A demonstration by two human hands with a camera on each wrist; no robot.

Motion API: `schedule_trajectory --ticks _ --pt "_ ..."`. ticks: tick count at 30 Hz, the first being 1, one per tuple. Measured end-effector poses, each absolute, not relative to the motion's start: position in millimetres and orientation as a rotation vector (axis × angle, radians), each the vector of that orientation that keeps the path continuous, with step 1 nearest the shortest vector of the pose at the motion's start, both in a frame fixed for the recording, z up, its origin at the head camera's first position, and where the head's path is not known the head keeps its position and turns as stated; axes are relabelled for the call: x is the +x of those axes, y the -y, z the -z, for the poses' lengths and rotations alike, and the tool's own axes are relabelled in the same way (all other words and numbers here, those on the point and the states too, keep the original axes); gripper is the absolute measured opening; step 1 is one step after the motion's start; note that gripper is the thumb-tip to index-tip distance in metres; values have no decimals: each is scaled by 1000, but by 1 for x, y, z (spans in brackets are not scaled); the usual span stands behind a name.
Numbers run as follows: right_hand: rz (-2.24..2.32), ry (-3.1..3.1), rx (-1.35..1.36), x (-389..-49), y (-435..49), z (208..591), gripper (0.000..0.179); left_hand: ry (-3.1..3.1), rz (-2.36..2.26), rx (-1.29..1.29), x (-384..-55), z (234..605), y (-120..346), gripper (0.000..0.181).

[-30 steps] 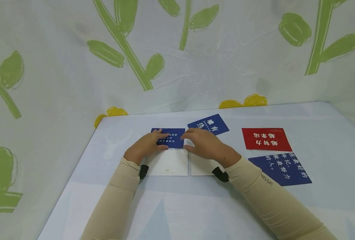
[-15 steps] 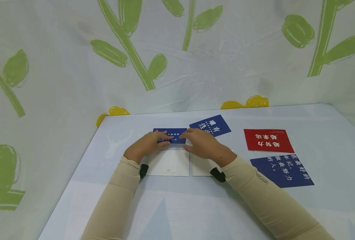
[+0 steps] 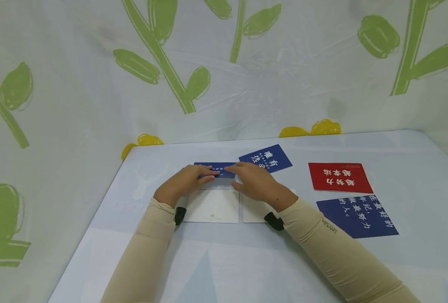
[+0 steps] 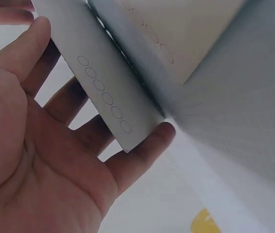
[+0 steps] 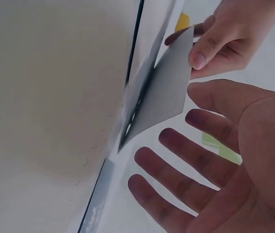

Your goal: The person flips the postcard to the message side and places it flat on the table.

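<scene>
A dark blue card with white characters (image 3: pixel 220 165) is tilted up off the table, its pale back (image 4: pixel 81 48) with a row of small circles showing in the left wrist view. My left hand (image 3: pixel 184 181) holds it, thumb on the raised near edge and fingers on the printed side. At the card's right end my right hand (image 3: pixel 257 182) hovers with fingers extended and spread. Its thumb is close to the card's corner in the right wrist view; whether they touch I cannot tell. Two white cards (image 3: pixel 213 206) lie below the hands, the right one (image 3: pixel 252 210) partly covered.
Another blue card (image 3: pixel 267 158) lies askew behind my right hand. Farther right are a red card (image 3: pixel 340 176) and a blue card (image 3: pixel 360 215), partly behind my right forearm. A white curtain with green plants (image 3: pixel 277 92) stands at the table's back edge.
The blue card's near edge has risen from the table, so its printed face looks narrower from above. My left fingers have moved slightly inward; the right hand has barely moved.
</scene>
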State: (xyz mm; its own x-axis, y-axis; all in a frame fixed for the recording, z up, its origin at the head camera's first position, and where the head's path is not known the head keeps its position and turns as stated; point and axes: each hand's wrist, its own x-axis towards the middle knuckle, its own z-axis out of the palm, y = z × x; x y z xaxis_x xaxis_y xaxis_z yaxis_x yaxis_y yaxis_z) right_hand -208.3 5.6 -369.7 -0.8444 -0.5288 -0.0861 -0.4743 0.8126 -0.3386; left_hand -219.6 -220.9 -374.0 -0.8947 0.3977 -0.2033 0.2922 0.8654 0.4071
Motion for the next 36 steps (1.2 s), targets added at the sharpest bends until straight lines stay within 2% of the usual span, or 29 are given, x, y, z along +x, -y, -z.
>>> schedule_trajectory --ticks 9,22,36 --pt "478 -2834 -793 -206 -5 373 46 -2761 -584 550 -216 371 219 35" --pt "581 -2873 -870 -208 -3 374 28 -2789 -547 523 -213 367 212 36" --pt "612 -2987 -871 -207 -4 370 24 -2863 -605 541 -211 361 209 34"
